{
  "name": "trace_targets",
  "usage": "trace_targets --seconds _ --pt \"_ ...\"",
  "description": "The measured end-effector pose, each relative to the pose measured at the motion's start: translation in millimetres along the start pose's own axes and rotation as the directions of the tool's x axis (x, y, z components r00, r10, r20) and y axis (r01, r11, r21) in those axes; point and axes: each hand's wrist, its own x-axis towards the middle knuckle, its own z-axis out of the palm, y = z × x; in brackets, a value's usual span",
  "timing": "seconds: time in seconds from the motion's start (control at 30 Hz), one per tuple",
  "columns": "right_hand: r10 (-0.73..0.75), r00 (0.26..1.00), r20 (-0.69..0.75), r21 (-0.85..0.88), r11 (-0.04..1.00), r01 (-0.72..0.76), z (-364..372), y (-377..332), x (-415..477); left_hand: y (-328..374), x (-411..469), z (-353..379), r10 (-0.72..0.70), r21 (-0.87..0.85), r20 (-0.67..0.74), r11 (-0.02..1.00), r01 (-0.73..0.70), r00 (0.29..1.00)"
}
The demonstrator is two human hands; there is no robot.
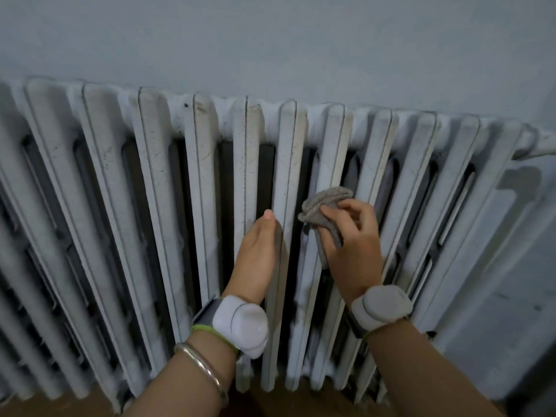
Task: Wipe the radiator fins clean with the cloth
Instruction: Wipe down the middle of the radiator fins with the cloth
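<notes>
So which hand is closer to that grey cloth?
Right. The right hand holds the cloth, fingers curled round it; the left hand lies straight on the radiator to the cloth's left, not touching it.

The radiator (153, 130) fins stand close together, and the dark slots between them are narrow. The left hand (255, 254) sits edge-on in one middle slot, its fingers hidden inside. The right hand (358, 251), gripping the cloth (328, 203), covers the next slot to the right. The wall (270, 40) lies close behind the top. A pipe (541, 142) projects from the right end. The other fin fronts lie open.
</notes>
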Motion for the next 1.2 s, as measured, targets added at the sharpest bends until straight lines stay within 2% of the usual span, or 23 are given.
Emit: trace_targets --seconds 0.13,0.37,0.47,0.57,0.67,0.8,0.9,0.97,1.03,1.1,1.2 --pt "0.014 0.996 0.091 -0.068 0.998 -0.008 5 8 -18 -2 0 -1 0.003 0.002 0.004 1.000 -0.003 1.000" --pt "-0.180 0.957 0.228 -0.033 0.981 0.192 13 38 -60 -4 0 0 0.005 0.006 -0.007 1.000 -0.005 1.000" --pt "-0.175 0.926 0.335 -0.028 0.980 0.195 14 45 -74 -3 -2 1 0.015 0.017 -0.013 1.000 -0.015 1.000" --pt "-0.189 0.880 0.437 0.029 0.980 0.196 11 51 -82 1 -8 2 0.086 0.105 -0.025 0.991 -0.083 0.996" --pt "-0.204 0.865 0.458 0.110 0.979 0.172 -3 47 -72 6 -15 5 0.215 0.218 -0.090 0.957 -0.191 0.972" --pt "-0.115 0.934 0.339 0.098 0.991 0.087 -33 26 -30 5 -21 8 0.427 0.301 -0.168 0.880 -0.366 0.888" --pt "0.023 0.993 0.117 0.042 0.999 -0.028 -54 14 4 1 -23 15 0.514 0.305 -0.151 0.836 -0.455 0.844" --pt "0.015 0.995 -0.094 0.019 1.000 -0.013 -60 12 20 -2 -24 23 0.483 0.250 -0.112 0.859 -0.446 0.868" --pt "-0.010 0.975 -0.224 0.016 1.000 0.014 -57 13 30 -5 -25 30 0.425 0.197 -0.068 0.892 -0.406 0.902" --pt "-0.013 0.968 -0.252 0.051 0.998 0.027 -52 17 39 -8 -24 35 0.350 0.154 -0.036 0.927 -0.341 0.936" --pt "0.007 0.977 -0.215 0.086 0.996 0.012 -43 21 46 -8 -20 39 0.232 0.105 0.005 0.967 -0.231 0.973"
